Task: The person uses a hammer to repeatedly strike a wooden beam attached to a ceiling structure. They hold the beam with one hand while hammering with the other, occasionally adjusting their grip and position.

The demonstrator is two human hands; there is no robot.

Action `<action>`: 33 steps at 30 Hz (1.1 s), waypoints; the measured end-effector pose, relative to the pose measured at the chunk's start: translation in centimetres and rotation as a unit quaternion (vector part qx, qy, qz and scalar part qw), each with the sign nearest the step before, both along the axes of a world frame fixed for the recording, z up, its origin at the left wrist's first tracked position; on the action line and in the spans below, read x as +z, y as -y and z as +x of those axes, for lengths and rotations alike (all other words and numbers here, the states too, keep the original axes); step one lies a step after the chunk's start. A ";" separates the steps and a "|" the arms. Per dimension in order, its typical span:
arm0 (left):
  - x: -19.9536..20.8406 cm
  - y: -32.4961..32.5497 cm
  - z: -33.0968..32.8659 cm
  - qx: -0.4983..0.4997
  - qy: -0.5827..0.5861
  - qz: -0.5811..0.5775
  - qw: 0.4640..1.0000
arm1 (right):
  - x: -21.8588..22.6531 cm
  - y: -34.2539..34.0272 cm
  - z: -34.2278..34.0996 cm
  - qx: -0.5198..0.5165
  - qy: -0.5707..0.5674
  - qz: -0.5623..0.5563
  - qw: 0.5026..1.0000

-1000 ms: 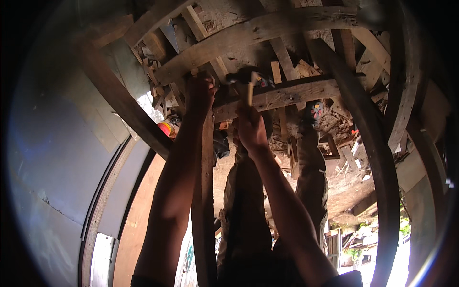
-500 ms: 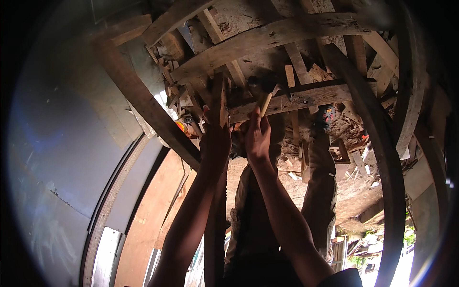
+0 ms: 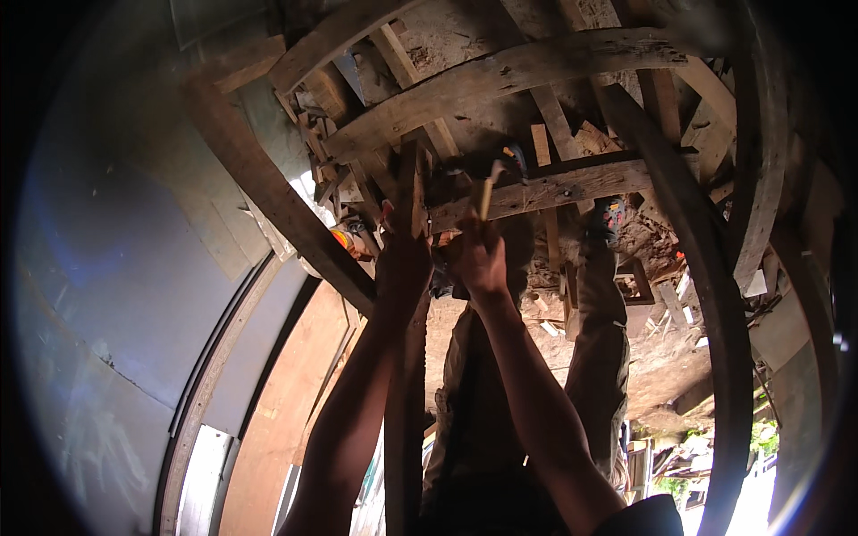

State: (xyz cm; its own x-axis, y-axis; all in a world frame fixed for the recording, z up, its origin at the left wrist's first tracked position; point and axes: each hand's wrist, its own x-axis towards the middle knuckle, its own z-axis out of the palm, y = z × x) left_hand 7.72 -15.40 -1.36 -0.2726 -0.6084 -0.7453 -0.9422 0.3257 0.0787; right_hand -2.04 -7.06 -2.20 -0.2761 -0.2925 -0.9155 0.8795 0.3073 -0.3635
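Observation:
My right hand (image 3: 483, 263) is closed round the pale yellow handle of a hammer (image 3: 486, 198). The hammer points away from me, its dark head close to a crosswise timber (image 3: 581, 181). Just left of it, my left hand (image 3: 402, 265) wraps round a narrow wooden beam (image 3: 412, 183) that runs toward me between my forearms. Its fingers are partly hidden in shadow, and a small reddish tip shows above them.
Curved timber (image 3: 500, 71) arches across the far side, and a dark curved beam (image 3: 706, 277) bends down the right. A large grey panel (image 3: 116, 295) fills the left. Wood scraps lie on the ground around my legs, near a multicoloured shoe (image 3: 612, 216).
My right hand has turned and drawn slightly nearer, and the hammer has swung a little leftward, its handle now more upright in view. My left hand has stayed on the beam.

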 end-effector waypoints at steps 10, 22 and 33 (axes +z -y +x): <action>-2.7 -0.7 4.1 -0.154 -0.030 -0.049 0.986 | -0.1 -0.9 0.6 0.009 -0.007 0.000 1.000; -1.4 0.2 0.9 -0.106 -0.047 -0.020 0.993 | -0.4 -1.3 -0.7 -0.019 0.021 0.007 1.000; -1.7 0.0 2.0 -0.062 -0.070 -0.031 0.995 | 0.9 0.7 -2.0 0.002 -0.025 -0.005 1.000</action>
